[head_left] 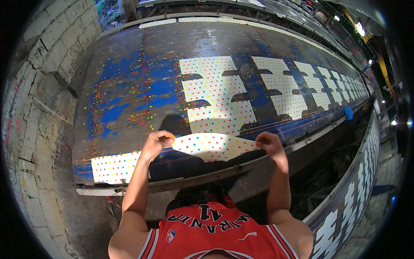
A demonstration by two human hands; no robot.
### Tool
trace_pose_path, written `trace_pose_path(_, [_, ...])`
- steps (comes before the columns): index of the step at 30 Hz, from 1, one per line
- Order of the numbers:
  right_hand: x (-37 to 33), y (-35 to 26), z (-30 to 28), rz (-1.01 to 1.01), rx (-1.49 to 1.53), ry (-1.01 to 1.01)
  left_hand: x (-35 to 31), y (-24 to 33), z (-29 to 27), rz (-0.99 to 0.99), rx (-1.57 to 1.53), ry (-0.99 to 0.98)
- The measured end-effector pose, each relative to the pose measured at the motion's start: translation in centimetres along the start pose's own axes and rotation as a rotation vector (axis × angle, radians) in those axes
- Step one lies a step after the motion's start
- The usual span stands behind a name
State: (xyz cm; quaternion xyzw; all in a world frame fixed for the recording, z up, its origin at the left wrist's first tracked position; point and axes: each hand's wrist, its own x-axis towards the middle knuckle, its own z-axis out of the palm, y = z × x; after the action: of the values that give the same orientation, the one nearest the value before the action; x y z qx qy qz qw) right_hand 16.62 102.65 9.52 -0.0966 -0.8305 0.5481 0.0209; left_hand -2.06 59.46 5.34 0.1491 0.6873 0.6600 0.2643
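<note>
A white fabric piece with red, green, yellow and orange dots is stretched between my hands, close to the table's near edge. My left hand pinches its left tip, and my right hand pinches its right tip. Its lower edge sags a little in the middle. Just beyond it, dotted white pieces with curved cut-outs lie flat on the table. Left of my left forearm, another dotted piece lies flat at the near edge, partly hidden by that arm.
The long table has a dark, paint-speckled surface with blue patches. More dotted pieces run in a row toward the far right. A blue item sits on its near rail. A block wall stands left; another table with dotted pieces stands right.
</note>
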Motion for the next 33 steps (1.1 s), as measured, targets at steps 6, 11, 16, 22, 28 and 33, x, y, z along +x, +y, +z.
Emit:
trace_pose_path(6, [3.1,1.4,-5.9,-0.035,-0.005,0.074,2.5,-0.2,3.8,-0.018,0.013,0.085])
trace_pose_path(11, [10.3,6.7,-6.7,-0.057,-0.162,0.06,7.8,-2.5,6.8,-0.081,-0.028,0.258])
trace_pose_path(16, [15.4,11.6,-5.8,-0.067,-0.165,-0.029,11.1,-5.7,8.6,-0.129,0.071,0.495])
trace_pose_path(22, [17.0,12.7,-6.7,0.001,-0.223,-0.103,11.0,-6.5,9.1,-0.081,0.214,0.595])
trace_pose_path(28, [19.2,12.6,-6.5,-0.115,-0.227,-0.069,13.2,-5.3,9.1,-0.119,0.375,0.681])
trace_pose_path(33, [21.6,12.9,-5.5,-0.202,-0.33,0.025,16.3,-5.1,8.1,-0.054,0.539,0.685])
